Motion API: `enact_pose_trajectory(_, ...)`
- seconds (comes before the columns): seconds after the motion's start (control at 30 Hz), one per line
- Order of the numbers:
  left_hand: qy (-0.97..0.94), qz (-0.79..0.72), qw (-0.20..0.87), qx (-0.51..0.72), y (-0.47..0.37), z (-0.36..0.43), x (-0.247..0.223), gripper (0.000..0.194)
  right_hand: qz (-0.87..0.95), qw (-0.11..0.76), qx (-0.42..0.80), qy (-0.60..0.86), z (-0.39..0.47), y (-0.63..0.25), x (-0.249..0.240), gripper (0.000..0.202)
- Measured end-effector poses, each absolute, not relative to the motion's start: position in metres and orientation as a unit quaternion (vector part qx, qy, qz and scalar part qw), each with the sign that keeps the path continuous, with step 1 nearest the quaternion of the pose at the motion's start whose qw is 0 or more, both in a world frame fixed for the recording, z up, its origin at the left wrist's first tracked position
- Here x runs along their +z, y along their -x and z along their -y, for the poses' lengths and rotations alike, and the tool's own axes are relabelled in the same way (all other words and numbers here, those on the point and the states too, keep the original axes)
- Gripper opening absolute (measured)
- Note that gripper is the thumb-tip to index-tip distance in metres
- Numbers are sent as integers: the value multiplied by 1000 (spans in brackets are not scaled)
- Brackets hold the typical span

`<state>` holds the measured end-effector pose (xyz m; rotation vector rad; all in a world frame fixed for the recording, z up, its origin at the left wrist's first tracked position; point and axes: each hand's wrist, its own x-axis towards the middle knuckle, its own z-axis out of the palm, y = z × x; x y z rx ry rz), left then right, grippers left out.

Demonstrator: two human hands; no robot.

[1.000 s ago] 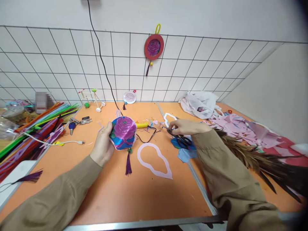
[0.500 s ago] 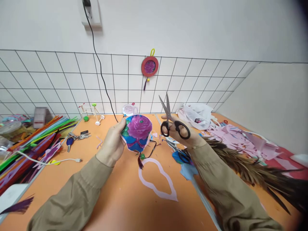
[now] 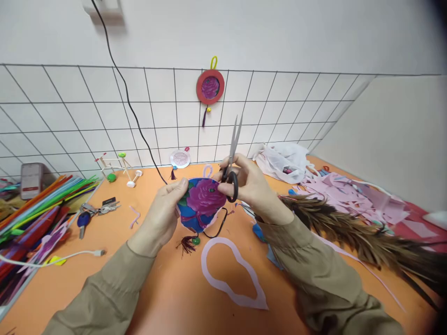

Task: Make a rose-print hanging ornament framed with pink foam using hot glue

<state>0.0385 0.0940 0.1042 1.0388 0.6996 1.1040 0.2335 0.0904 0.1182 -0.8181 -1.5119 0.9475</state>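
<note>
Above the orange worktop [image 3: 167, 298], a flower-printed ornament [image 3: 206, 197] is being held up between the two hands, its printed face showing. It is looking flat, thin and light, so it is probably needing little force; its glossy surface is hinting at some slipperiness, and hard squeezing would likely be creasing it. Its rim is seemingly offering the safest hold, thumb in front and fingers behind, while the pale loop [image 3: 207, 170] at the top and the green bead [image 3: 196, 241] and dark tassel [image 3: 187, 244] at the bottom are seeming too delicate to bear a pull.

The left hand [image 3: 159, 215] is grasping the ornament's left edge in that manner: its thumb is lying along the front, and its other fingers are mostly hiding behind. The left forearm [image 3: 108, 284] is reaching up from the lower left.

The right hand [image 3: 250, 187] is gripping the scissors [image 3: 232, 150] by their black handles, the blades pointing upward and standing slightly apart. Its fingertips are meeting the ornament's right edge in view, but whether they are pinching it, one cannot tell. The right forearm [image 3: 310, 265] is slanting in from the lower right. Nearer the person, a pink outline [image 3: 220, 240] is lying on the worktop, apart from both hands.
</note>
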Motion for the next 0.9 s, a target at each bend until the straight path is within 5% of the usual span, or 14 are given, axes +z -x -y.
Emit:
enact_pose_trajectory(0.6,-497,-307,657,477,-35,-95,106,56,516,604,502,343,-91,-233,111,39)
enact_pose_trajectory(0.9,-536,-323,617,477,-37,-96,100,35,520,604,498,341,-91,-232,110,39)
